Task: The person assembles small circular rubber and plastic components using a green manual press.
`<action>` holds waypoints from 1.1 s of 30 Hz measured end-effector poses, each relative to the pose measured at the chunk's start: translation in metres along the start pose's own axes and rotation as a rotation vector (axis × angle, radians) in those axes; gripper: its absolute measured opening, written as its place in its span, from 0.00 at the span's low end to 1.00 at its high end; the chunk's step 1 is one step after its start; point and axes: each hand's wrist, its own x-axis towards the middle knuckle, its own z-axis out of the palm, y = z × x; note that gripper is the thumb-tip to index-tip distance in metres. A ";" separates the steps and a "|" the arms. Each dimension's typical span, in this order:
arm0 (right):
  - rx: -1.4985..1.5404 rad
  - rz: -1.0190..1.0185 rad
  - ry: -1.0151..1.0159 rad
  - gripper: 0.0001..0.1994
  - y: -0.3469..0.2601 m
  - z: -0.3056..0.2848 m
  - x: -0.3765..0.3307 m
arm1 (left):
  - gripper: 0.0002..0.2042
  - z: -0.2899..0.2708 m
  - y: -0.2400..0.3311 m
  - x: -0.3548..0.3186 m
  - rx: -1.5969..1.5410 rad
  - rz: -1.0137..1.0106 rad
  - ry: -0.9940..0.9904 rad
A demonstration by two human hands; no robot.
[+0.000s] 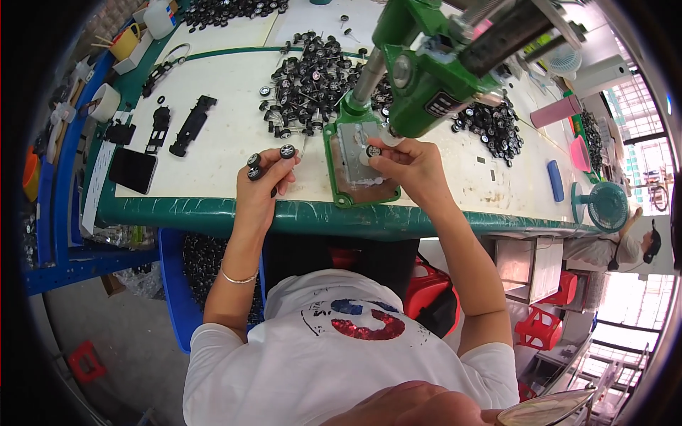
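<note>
My left hand (264,181) is closed around several small black toy wheels (287,151) with silver hubs. They poke out at its fingertips and along its outer side; any axles inside the palm are hidden. My right hand (415,170) pinches another toy wheel (373,151) between thumb and fingers, over the metal plate of a green bench press (334,186). The press's green head (433,106) stands just above this hand. Whether the wheel touches the plate I cannot tell. Behind the press column lies a heap of black wheels on thin axles (305,89).
Two black toy chassis (193,126) and a phone (133,171) lie on the table's left. More wheels (490,128) are piled at right, near a blue case (555,180) and a small green fan (604,206). A blue bin (174,284) of black parts stands below the table edge.
</note>
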 end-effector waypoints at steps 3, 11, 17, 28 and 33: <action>0.024 0.045 -0.046 0.16 0.003 -0.003 -0.001 | 0.09 0.017 0.000 0.004 -0.001 0.002 -0.043; 0.119 -0.032 -0.109 0.19 0.015 -0.004 -0.005 | 0.09 0.035 0.007 -0.001 0.050 0.017 -0.105; 0.328 0.102 -0.036 0.15 0.011 -0.013 -0.001 | 0.09 0.028 0.009 -0.004 0.090 0.027 -0.047; 0.305 0.281 -0.143 0.08 0.002 -0.017 0.019 | 0.08 0.076 -0.008 0.011 0.240 0.106 -0.252; 0.264 0.292 -0.150 0.08 -0.004 -0.015 0.019 | 0.09 0.084 -0.015 0.005 0.347 0.234 -0.209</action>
